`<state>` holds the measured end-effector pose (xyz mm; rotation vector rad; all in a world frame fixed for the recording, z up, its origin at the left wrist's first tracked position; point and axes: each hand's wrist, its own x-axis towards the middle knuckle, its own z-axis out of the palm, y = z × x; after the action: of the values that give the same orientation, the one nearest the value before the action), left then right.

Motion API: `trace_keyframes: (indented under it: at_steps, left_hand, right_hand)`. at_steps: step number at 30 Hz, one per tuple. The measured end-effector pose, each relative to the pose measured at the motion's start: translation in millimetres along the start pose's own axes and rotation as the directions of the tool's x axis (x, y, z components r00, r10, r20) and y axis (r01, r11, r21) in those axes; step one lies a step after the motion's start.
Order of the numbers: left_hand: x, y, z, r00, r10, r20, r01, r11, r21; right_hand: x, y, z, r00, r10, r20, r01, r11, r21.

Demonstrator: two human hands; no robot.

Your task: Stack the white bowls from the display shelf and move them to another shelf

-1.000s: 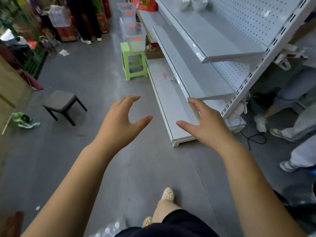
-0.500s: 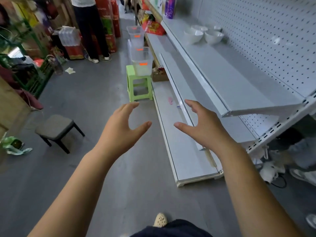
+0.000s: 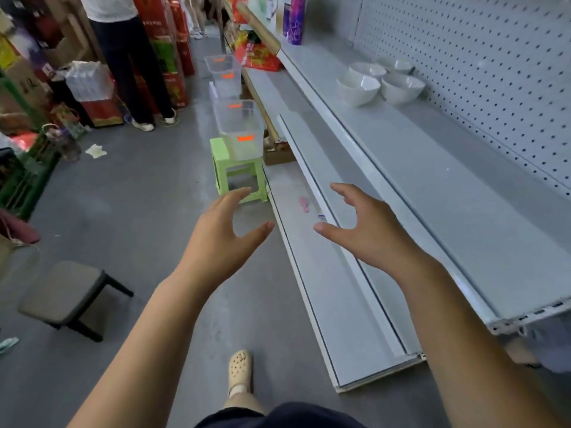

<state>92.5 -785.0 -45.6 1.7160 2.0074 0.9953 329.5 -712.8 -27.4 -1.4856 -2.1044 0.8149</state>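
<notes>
Several white bowls stand in a cluster on the grey upper display shelf, far ahead on the right against the pegboard wall. Another of the bowls sits just right of the nearest one. My left hand is held out over the floor, fingers spread and curved, holding nothing. My right hand hovers above the lower shelves, also spread and empty. Both hands are well short of the bowls.
A lower shelf and a floor-level base shelf run under the upper one. A green plastic stool carries a clear tub in the aisle ahead. A dark stool stands at left. A person stands far back left among boxes.
The view has swung up and forward along the aisle, so the bowls now appear closer and larger. Both hands stay outstretched and empty, in about the same pose.
</notes>
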Motion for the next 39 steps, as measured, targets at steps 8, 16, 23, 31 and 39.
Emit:
trace_keyframes:
  at_steps: [8,16,23,31,39]
  left_hand:
    - [181,-31,-20,0.977,0.170,0.129,-0.169,0.985,-0.015]
    - [309,-40,25,0.930,0.263,0.255,-0.259,0.965,-0.052]
    - [403,-16,77,0.897,0.303,0.321,-0.274,0.952,-0.134]
    - [502,-1,129,0.907,0.297,0.299,-0.229,0.942,-0.244]
    - [552,11,165,0.892,0.288,0.348,-0.125,0.898,-0.423]
  right_hand:
    - [131,-23,8,0.970,0.141,-0.196,-0.125,0.988,0.092]
    - [209,3,1,0.904,0.306,-0.298,-0.274,0.951,0.145]
    - [288,48,-25,0.841,0.378,-0.387,-0.310,0.923,0.229]
    - [379,83,-42,0.820,0.272,-0.503,-0.178,0.957,0.228]
    - [432,108,-25,0.709,0.284,-0.645,-0.175,0.957,0.229]
